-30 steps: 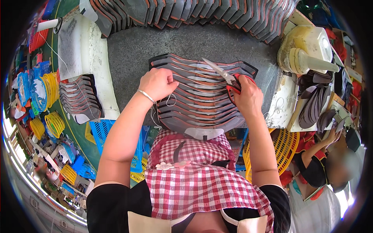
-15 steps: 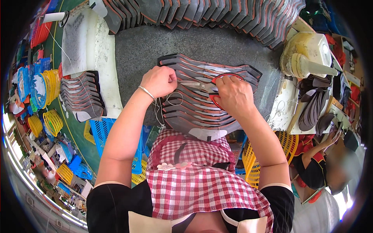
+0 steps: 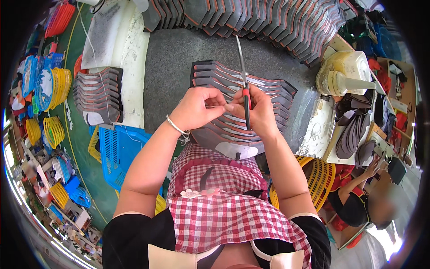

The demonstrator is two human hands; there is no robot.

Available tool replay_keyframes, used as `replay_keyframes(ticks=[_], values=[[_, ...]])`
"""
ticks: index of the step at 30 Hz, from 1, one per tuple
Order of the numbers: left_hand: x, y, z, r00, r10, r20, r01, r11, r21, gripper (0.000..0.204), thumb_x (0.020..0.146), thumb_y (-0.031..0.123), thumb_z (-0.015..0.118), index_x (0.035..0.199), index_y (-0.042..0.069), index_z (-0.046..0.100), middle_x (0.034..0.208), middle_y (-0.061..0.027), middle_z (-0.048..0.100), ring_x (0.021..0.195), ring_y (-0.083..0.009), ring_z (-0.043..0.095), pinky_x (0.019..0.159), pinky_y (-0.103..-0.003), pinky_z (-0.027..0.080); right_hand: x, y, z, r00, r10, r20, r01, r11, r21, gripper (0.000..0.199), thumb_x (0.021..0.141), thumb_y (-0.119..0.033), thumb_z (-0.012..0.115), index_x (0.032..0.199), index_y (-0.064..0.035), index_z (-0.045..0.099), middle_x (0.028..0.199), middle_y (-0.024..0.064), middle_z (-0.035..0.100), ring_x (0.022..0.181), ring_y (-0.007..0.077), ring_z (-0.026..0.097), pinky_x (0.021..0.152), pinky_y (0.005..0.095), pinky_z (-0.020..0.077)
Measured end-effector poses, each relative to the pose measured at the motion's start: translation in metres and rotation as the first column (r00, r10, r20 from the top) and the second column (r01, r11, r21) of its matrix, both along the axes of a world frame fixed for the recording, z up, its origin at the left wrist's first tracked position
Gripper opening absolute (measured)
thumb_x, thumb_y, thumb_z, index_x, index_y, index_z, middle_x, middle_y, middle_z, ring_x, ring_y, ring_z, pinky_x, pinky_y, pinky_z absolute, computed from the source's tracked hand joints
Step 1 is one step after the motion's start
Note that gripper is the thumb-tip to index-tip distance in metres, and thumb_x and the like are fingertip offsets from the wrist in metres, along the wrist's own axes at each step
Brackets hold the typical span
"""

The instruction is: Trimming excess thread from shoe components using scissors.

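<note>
On the grey worktable point(image 3: 179, 58), far left, lay a spare stack of dark cut pieces point(image 3: 98, 94), untouched. L hand point(image 3: 197, 110) was pinched shut on a thin thread, barely visible, just above the fanned pile of shoe pieces point(image 3: 264, 92) w/ red edging. R hand point(image 3: 257, 112), fingertips touching the L, was clamped round red-handled scissors point(image 3: 244, 76), blades together, pointing away. Judgement: keep thread taut, snip close to the seam, w/o nicking the piece. 1 glue pot point(image 3: 345, 76) sat far right.
</note>
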State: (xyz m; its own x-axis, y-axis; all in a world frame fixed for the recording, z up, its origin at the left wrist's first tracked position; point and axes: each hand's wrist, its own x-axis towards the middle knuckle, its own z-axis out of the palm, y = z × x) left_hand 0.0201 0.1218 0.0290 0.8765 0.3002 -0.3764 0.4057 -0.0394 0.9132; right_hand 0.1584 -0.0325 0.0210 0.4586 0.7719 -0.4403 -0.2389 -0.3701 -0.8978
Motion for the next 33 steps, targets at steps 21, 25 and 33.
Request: replay_keyframes(ticks=[21, 25, 33], values=[[-0.425, -0.237, -0.109, 0.826, 0.067, -0.56, 0.209, 0.887, 0.413, 0.009, 0.077, 0.015, 0.065, 0.083, 0.008, 0.062, 0.087, -0.0136, 0.064, 0.082, -0.0364, 0.057, 0.068, -0.045, 0.042, 0.15, -0.122, 0.126, 0.631, -0.602, 0.489, 0.187, 0.73, 0.657, 0.019, 0.081, 0.0, 0.074, 0.097, -0.0005, 0.064, 0.089, 0.0035, 0.064, 0.076, 0.0119, 0.057, 0.071, 0.026, 0.0439], [-0.348, -0.196, -0.072, 0.811, 0.505, -0.295, -0.37, 0.834, 0.409, 0.017, 0.098, 0.019, 0.052, 0.094, 0.005, 0.059, 0.078, -0.0135, 0.062, 0.063, -0.0259, 0.055, 0.056, -0.038, 0.042, 0.086, -0.079, 0.075, 0.941, -0.239, 0.239, 0.09, 0.859, 0.504, 0.016, 0.085, -0.007, 0.073, 0.096, -0.0013, 0.063, 0.082, 0.0023, 0.063, 0.073, 0.0111, 0.058, 0.068, 0.0269, 0.0461], [-0.41, -0.158, -0.011, 0.593, 0.787, -0.171, -0.535, 0.543, 0.647, 0.025, 0.103, 0.025, 0.051, 0.099, 0.005, 0.066, 0.073, -0.0025, 0.06, 0.06, -0.0098, 0.048, 0.055, -0.027, 0.039, -0.048, -0.026, -0.011, 0.845, 0.448, 0.291, -0.453, 0.89, -0.053, 0.025, 0.083, -0.012, 0.076, 0.098, 0.0014, 0.063, 0.082, 0.0052, 0.066, 0.079, 0.0113, 0.062, 0.075, 0.0284, 0.0513]])
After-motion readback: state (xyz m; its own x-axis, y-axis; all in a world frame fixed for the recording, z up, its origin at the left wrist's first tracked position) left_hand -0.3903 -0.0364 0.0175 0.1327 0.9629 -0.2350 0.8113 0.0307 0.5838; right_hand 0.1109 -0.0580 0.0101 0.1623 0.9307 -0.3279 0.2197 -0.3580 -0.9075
